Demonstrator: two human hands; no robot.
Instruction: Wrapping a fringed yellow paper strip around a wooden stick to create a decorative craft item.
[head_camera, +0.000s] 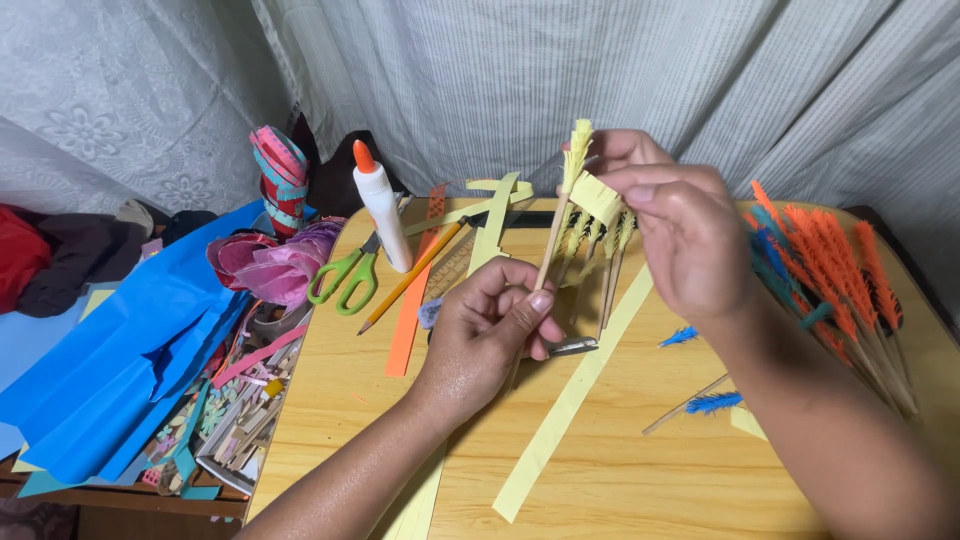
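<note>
The left hand (490, 325) pinches a thin stick (552, 240) standing nearly upright over the table's (640, 470) middle. The right hand (680, 230) (nearer the top) pinches yellow fringed paper (595, 195) against the stick's tip.

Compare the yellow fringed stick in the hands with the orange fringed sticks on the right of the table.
The yellow fringed stick stands upright, gripped by the left hand, while the right hand winds paper on it; the orange fringed sticks lie bundled on the table. The yellow one looks unfinished, the orange ones fully wrapped. Both are thin wooden sticks with fringed paper.
</note>
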